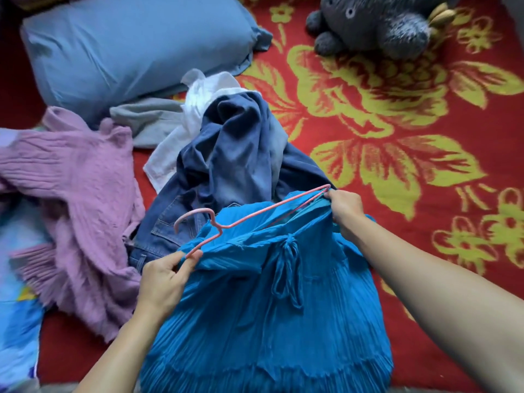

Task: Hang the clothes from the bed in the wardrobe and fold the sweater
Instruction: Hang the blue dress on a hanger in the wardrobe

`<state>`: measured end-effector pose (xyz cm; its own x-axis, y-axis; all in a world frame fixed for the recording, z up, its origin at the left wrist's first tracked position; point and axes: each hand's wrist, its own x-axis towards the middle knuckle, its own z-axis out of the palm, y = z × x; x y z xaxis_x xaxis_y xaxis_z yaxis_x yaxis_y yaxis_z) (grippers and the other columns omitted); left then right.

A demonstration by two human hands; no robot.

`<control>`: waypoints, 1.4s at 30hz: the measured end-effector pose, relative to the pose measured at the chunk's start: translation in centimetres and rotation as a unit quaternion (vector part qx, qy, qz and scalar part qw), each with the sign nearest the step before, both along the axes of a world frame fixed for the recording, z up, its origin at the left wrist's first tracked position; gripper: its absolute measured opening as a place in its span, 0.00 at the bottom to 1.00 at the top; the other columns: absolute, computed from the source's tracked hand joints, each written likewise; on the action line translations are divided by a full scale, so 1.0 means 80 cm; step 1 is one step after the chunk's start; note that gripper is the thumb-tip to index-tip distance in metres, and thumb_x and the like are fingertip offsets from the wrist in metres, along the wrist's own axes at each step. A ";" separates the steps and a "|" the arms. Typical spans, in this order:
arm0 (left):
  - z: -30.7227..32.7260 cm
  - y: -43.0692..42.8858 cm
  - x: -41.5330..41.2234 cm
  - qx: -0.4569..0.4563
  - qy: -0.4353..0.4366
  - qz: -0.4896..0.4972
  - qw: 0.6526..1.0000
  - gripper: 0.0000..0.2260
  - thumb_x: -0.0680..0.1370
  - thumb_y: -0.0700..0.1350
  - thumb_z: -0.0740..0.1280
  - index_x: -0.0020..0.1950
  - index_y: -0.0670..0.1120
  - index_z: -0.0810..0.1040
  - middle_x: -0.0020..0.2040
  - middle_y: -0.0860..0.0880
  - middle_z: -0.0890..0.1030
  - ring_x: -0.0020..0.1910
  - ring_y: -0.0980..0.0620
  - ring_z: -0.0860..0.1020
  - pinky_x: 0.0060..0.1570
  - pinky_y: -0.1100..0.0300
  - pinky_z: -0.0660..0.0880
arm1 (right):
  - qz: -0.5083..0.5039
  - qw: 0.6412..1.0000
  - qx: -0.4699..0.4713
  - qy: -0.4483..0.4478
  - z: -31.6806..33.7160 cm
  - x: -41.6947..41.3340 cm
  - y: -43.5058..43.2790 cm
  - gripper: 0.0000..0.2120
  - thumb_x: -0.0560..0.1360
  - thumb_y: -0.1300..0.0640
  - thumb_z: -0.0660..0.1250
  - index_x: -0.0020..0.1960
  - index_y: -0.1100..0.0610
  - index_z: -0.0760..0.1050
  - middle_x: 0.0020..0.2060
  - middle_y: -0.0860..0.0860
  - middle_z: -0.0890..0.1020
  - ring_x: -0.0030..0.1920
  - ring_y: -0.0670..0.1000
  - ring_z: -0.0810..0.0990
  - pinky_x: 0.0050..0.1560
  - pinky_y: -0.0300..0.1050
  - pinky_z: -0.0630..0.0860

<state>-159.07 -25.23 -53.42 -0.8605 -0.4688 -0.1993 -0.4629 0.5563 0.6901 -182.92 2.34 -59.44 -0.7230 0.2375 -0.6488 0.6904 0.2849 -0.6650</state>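
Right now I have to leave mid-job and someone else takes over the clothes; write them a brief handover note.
Left grip pinches the pink hanger at its lower end; right grip holds the other end with the waistband of the blue skirt. Skirt partly on the hanger. Jeans, white garment, grey garment and lilac sweater lie loose on the bed. Left: hang all, fold sweater. Wardrobe out of view.

Open blanket (397,114) right of centre: bare from the jeans (226,154) to the right edge, the widest free passage. Plush toy (377,24) blocks its far end. Left side obstructed — sweater (71,194), grey garment (147,120), white shirt (195,109) and pillow (127,49) lie touching or overlapping. Skirt (269,307) on its hanger (255,214) fills the near centre — red strip shows below the sweater.
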 end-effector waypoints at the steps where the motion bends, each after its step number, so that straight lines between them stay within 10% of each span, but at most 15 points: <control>1: 0.000 -0.001 -0.001 -0.002 -0.005 -0.014 1.000 0.20 0.76 0.57 0.68 0.27 0.52 0.68 0.24 0.52 0.59 0.26 0.56 0.58 0.27 0.58 0.57 | -0.019 1.000 0.006 0.009 -0.001 0.003 0.001 0.13 0.73 0.58 0.68 0.33 0.65 0.73 0.32 0.53 0.73 0.37 0.51 0.69 0.35 0.46 0.63; 6: 0.012 -0.009 0.001 -0.015 -0.039 -0.123 0.992 0.24 0.72 0.65 0.60 0.29 0.46 0.63 0.24 0.53 0.58 0.25 0.54 0.59 0.28 0.55 0.58 | -0.098 0.995 -0.022 -0.013 0.006 0.000 0.003 0.09 0.71 0.58 0.71 0.35 0.60 0.75 0.35 0.53 0.77 0.38 0.51 0.74 0.37 0.47 0.70; 12: 0.022 -0.016 -0.001 -0.034 -0.129 -0.161 0.978 0.20 0.67 0.63 0.55 0.26 0.49 0.62 0.23 0.50 0.59 0.26 0.50 0.60 0.29 0.52 0.61 | 0.112 0.966 0.168 0.159 0.032 0.021 0.008 0.07 0.74 0.53 0.63 0.38 0.52 0.75 0.37 0.51 0.80 0.41 0.55 0.75 0.42 0.49 0.71; 18: 0.012 -0.015 -0.017 -0.030 -0.084 -0.043 0.995 0.19 0.72 0.55 0.61 0.27 0.44 0.64 0.24 0.49 0.64 0.27 0.50 0.64 0.31 0.52 0.65 | 0.258 0.912 0.132 0.291 0.072 0.042 -0.013 0.06 0.70 0.51 0.63 0.41 0.52 0.77 0.33 0.47 0.78 0.37 0.52 0.75 0.39 0.48 0.69; 23: 0.026 0.020 -0.067 0.036 0.057 0.023 0.997 0.08 0.75 0.50 0.70 0.40 0.47 0.81 0.32 0.47 0.79 0.32 0.47 0.76 0.39 0.51 0.74 | 0.543 0.823 0.147 0.083 0.077 0.107 -0.001 0.16 0.68 0.40 0.68 0.38 0.53 0.78 0.32 0.45 0.78 0.40 0.50 0.79 0.41 0.49 0.75; 26: 0.046 0.036 -0.091 0.008 0.079 -0.034 0.996 0.13 0.72 0.56 0.67 0.32 0.49 0.78 0.25 0.49 0.71 0.27 0.51 0.69 0.32 0.53 0.69 | 0.418 0.840 0.227 0.261 0.105 0.100 0.013 0.13 0.71 0.40 0.68 0.37 0.50 0.78 0.34 0.44 0.80 0.41 0.50 0.80 0.40 0.46 0.73; 29: 0.065 0.042 -0.101 -0.019 0.101 -0.060 0.993 0.16 0.70 0.56 0.64 0.32 0.43 0.75 0.24 0.46 0.69 0.26 0.48 0.67 0.30 0.52 0.68 | 0.317 0.777 0.240 0.488 0.155 0.065 0.009 0.11 0.71 0.47 0.68 0.49 0.52 0.79 0.46 0.49 0.79 0.50 0.53 0.77 0.46 0.48 0.73; 33: 0.103 0.053 -0.094 -0.010 0.131 -0.080 0.988 0.17 0.67 0.54 0.63 0.30 0.40 0.73 0.25 0.40 0.68 0.25 0.46 0.68 0.28 0.50 0.68 | 0.478 0.720 0.224 0.450 0.206 0.044 -0.016 0.12 0.74 0.46 0.68 0.48 0.54 0.81 0.44 0.51 0.82 0.50 0.56 0.79 0.51 0.51 0.70; 42: 0.244 0.017 -0.045 -0.136 0.133 -0.065 0.980 0.11 0.71 0.52 0.62 0.46 0.50 0.81 0.43 0.51 0.79 0.43 0.44 0.78 0.42 0.52 0.75 | 0.459 0.785 0.133 0.394 0.371 0.075 -0.015 0.17 0.75 0.50 0.70 0.34 0.61 0.75 0.26 0.55 0.73 0.32 0.59 0.72 0.33 0.56 0.71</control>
<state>-162.66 -23.88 -33.89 -0.9208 -0.3566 0.1579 -0.1995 0.7786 0.5950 -176.93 1.11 -29.77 -0.8209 -0.5667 0.0700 -0.4827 0.6232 -0.6153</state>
